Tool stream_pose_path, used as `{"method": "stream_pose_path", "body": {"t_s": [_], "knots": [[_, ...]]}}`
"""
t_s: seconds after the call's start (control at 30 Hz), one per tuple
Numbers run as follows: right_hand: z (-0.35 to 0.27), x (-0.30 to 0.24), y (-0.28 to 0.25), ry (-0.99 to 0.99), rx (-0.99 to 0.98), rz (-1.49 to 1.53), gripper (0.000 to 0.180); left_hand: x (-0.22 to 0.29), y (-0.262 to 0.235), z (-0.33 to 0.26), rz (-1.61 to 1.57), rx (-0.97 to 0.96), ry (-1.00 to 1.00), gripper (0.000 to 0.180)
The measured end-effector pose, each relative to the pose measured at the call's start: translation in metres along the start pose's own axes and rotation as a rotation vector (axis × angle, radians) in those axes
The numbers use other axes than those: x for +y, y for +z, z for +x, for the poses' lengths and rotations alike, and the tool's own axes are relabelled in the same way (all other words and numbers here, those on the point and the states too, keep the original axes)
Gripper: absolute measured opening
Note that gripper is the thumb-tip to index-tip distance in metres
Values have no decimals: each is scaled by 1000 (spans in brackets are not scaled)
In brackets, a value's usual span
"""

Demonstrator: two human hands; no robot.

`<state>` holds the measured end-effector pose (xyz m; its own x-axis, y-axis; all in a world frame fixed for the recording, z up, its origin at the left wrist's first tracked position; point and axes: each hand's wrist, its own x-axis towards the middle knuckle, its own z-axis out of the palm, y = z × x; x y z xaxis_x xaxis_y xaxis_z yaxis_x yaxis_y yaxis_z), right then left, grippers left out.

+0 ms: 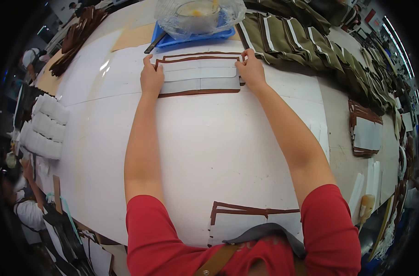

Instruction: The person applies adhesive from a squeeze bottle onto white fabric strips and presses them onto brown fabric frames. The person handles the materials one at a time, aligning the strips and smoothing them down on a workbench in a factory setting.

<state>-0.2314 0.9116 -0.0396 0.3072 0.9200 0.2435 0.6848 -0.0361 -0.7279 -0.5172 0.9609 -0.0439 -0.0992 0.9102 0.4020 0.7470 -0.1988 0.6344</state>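
Note:
A flat light-grey panel (191,86) with brown edges and layered pocket strips lies at the far middle of the white table. The left edge of this panel is pinched between thumb and fingers of my left hand (152,78). At its upper right corner, my right hand (252,71) grips in the same way. Another brown-edged piece (200,54) shows slightly offset just beyond the panel. Close to my body lie more grey panels with brown edges (246,221), partly hidden by my apron and right sleeve.
Beyond the panel stands a blue tray (225,34) with a plastic-wrapped bowl (195,16); a dark flat tool (155,42) leans at its corner. Olive strips (287,41) pile up far right. Brown-edged pieces (367,133) and a brush (367,206) lie right; white bundles (46,124) left, near other people.

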Motion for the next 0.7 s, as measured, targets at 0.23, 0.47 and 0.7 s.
{"method": "stream_pose_path", "body": {"t_s": [0.23,0.47,0.7], "knots": [[-8,-1,6,-188,64,-208,11,17,-1,-3,368,28,148,39],[-27,3,5,-444,148,-425,19,61,27,-48,386,-362,347,42],[-27,10,5,-462,113,-380,24,63,30,-47,396,-363,333,42]]}}
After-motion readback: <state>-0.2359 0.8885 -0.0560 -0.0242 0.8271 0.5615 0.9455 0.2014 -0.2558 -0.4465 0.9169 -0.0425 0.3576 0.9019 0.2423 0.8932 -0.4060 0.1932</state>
